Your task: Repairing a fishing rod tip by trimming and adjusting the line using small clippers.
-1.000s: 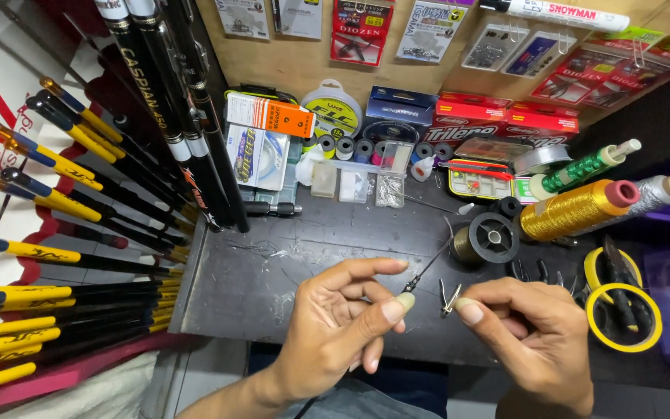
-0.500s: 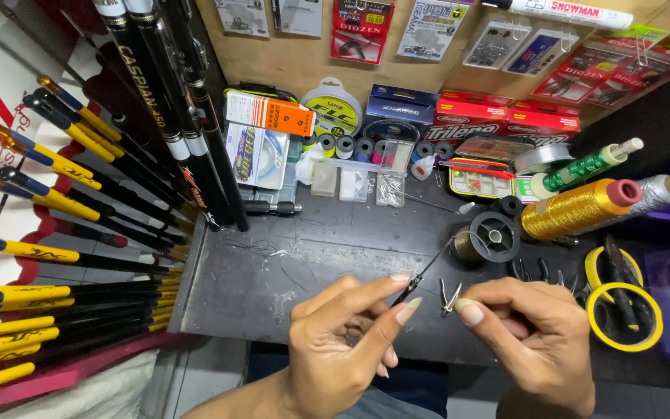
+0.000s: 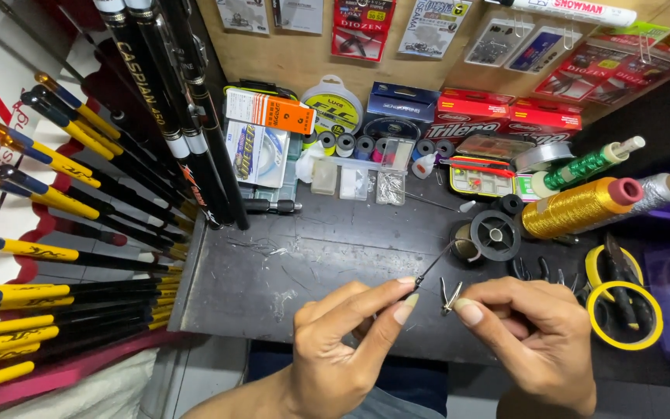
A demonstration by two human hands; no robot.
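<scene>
The left hand (image 3: pixel 335 357) has its thumb and forefinger pressed together on the lower end of a thin dark rod tip (image 3: pixel 430 268), which points up and away from the fingers toward the right. The other fingers of this hand are curled loosely under it. The right hand (image 3: pixel 537 341) pinches, between thumb and forefinger, a small metal rod guide (image 3: pixel 450 295); its little legs stand up just above the thumbnail. The guide is just beside the rod tip, very near to the left fingertips, but I cannot tell if the two parts touch.

My judgement of the progress: both parts are already picked up and brought close, so the gathering is done. The guide does not seem to sit on the rod yet, and no thread wrapping is seen on the rod, so the joining and any binding are not yet done.

Just beyond the fingertips lies a black spool (image 3: pixel 495 234) of line on the dark workbench (image 3: pixel 288 264). Farther out to the right of the right hand are a gold thread cone (image 3: pixel 575 208), a silver one and a green one, and yellow-handled scissors (image 3: pixel 618 295) just beside the knuckles. Behind these, at the wall, stand small boxes, reels of line and hanging packets. Well to the left of the left hand, many fishing rods (image 3: pixel 56 256) with yellow and blue sections lie in rows, and some black ones lean upright.
</scene>
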